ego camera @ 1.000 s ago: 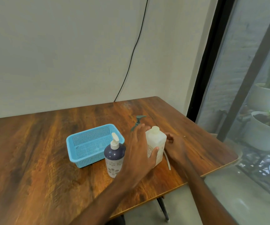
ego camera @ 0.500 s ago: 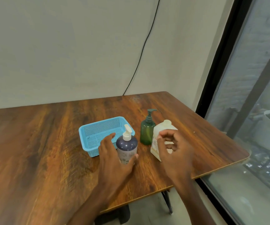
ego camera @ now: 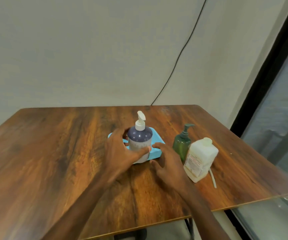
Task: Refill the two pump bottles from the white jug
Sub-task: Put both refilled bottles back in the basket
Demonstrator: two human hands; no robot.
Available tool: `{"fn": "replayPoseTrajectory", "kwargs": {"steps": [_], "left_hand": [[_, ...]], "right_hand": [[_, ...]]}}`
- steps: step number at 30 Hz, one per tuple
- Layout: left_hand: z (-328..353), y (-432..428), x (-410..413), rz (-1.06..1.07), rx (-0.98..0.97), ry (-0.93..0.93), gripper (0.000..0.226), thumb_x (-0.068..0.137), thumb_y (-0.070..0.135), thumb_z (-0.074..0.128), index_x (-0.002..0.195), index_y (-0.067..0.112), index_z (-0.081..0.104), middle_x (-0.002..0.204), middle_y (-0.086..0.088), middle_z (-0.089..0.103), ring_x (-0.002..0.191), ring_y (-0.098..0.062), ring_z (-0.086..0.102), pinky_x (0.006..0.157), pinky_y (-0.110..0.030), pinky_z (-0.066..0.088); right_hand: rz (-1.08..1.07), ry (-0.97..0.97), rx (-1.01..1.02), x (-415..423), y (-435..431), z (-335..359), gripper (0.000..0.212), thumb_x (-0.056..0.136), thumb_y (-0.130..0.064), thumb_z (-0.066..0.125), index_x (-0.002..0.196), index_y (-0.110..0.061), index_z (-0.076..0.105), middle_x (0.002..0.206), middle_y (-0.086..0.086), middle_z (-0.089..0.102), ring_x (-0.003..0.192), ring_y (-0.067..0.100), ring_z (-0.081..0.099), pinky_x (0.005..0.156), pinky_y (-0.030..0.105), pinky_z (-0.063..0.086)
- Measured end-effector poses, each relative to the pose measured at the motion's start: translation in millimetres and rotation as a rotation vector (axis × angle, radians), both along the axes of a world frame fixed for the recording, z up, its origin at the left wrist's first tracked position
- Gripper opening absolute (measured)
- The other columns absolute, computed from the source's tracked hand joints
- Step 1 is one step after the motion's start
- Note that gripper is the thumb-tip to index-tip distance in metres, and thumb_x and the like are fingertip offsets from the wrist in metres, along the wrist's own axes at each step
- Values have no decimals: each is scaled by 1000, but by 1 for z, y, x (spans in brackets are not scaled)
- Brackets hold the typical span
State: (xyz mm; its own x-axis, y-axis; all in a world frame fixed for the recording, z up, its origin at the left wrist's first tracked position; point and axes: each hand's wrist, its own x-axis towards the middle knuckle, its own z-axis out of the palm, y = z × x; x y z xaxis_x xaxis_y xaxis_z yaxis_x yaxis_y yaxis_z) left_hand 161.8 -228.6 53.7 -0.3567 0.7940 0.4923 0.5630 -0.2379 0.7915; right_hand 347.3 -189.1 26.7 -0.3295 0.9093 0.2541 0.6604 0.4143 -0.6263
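My two forearms reach out over the wooden surface [ego camera: 53, 161]. My right grip [ego camera: 168, 163] hovers low above the wood, fingers loosely spread and holding nothing. Its forefinger points at the foot of the dark pump bottle [ego camera: 139, 139], and I cannot tell whether it touches. Just right of that wrist stands the white jug [ego camera: 201, 156], cap on, its label facing me. A thin white tube [ego camera: 213, 177] lies flat on the wood by its base.

My left grip [ego camera: 120, 153] is wrapped round the dark pump bottle, thumb across the pale lower label and fingers curled round the far left side. The bottle is upright, its white pump head on and the spout pointing right. Motion blur hides whether its base rests on the wood.

The green pump bottle [ego camera: 180, 146] stands upright just behind the jug's left shoulder, pump on, between the jug and the dark bottle. Behind the dark bottle sits the blue basket [ego camera: 156, 148], mostly hidden by the bottle and my left grip. Beyond the surface's far edge, a black cable [ego camera: 174, 64] runs up the pale wall [ego camera: 87, 49].
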Motion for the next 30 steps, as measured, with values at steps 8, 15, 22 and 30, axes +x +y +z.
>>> {"fn": "replayPoseTrajectory", "kwargs": {"steps": [8, 15, 22, 30], "left_hand": [[-2, 41, -50, 109, -71, 37, 81, 54, 65, 93, 118, 24, 64, 113, 9, 71, 97, -8, 69, 81, -28, 60], [-34, 82, -51, 227, -155, 17, 75, 55, 62, 95, 108, 27, 54, 107, 8, 65, 93, -12, 67, 75, -22, 54], [-53, 89, -58, 347, -164, 181, 89, 57, 77, 83, 124, 27, 51, 124, 2, 64, 113, -20, 60, 97, -40, 55], [-47, 91, -61, 351, -213, 208, 94, 56, 79, 81, 127, 25, 52, 127, -1, 61, 118, -23, 55, 99, -46, 52]], "right_hand": [[-9, -189, 190, -31, 24, -15, 27, 96, -31, 66, 122, -33, 72, 120, -13, 71, 116, 10, 59, 107, 34, 39], [-60, -214, 195, -40, 26, -18, 30, 96, -32, 65, 125, -38, 71, 119, -13, 71, 113, 11, 58, 105, 33, 41], [-109, -192, 157, -45, 24, -21, 31, 96, -32, 66, 126, -40, 70, 120, -14, 70, 116, 13, 55, 105, 32, 42], [-152, -164, 120, -52, 16, -15, 33, 98, -28, 65, 130, -37, 67, 125, -14, 65, 124, 15, 48, 104, 30, 41]]}}
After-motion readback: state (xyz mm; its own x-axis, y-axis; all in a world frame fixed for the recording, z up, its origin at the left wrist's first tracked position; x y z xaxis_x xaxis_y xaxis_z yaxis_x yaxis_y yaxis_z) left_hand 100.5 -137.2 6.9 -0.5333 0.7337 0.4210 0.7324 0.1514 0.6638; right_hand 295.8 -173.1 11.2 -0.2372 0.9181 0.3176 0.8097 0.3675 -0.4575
